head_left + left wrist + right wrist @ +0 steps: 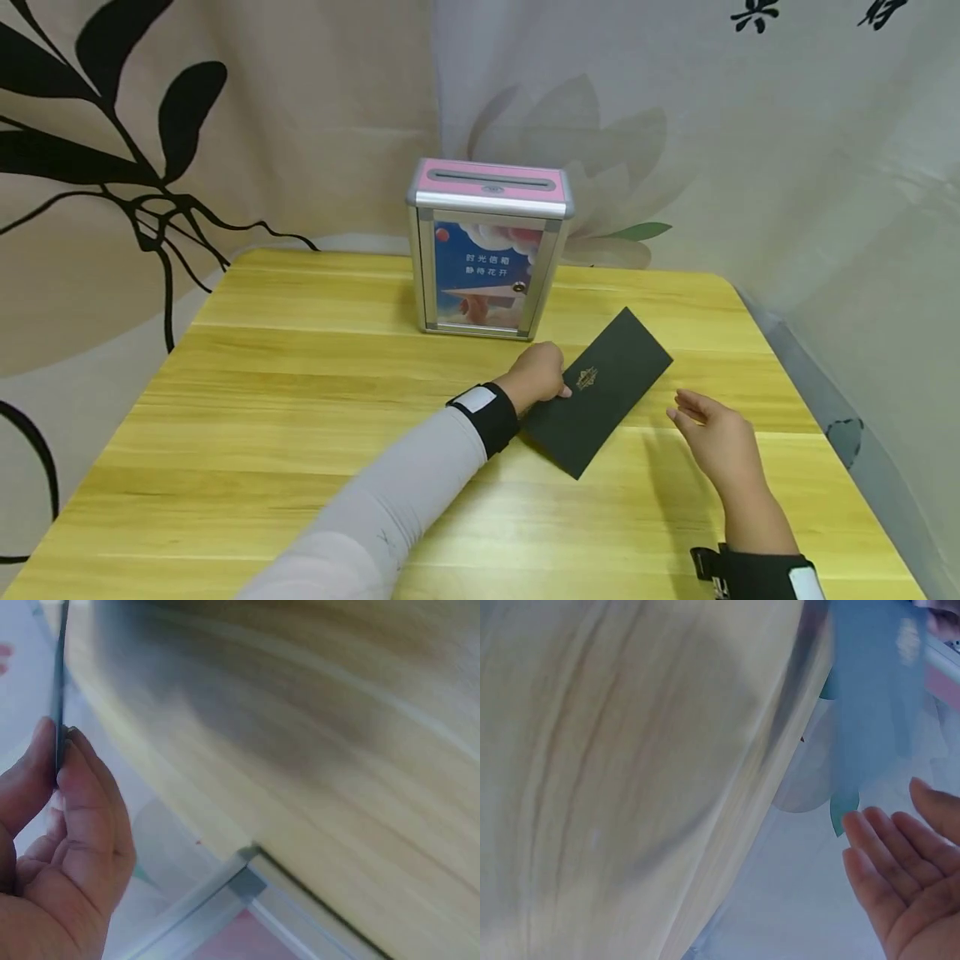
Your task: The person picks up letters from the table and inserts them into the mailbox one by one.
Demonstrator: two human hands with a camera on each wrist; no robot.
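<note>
Broadly, a yellow wooden table fills the lower frame, backed by a beige and grey curtain printed with black leaves. At centre top stands a pink-topped, silver-framed letter box with a slot in its lid and a blue panel bearing white Chinese writing, too small to read surely. Right of centre, a flat black envelope with a small gold emblem is held just over the table. The left hand pinches the envelope's left edge between thumb and fingers. The right hand, lower right, hovers near the envelope, fingers spread and relaxed, holding nothing.
</note>
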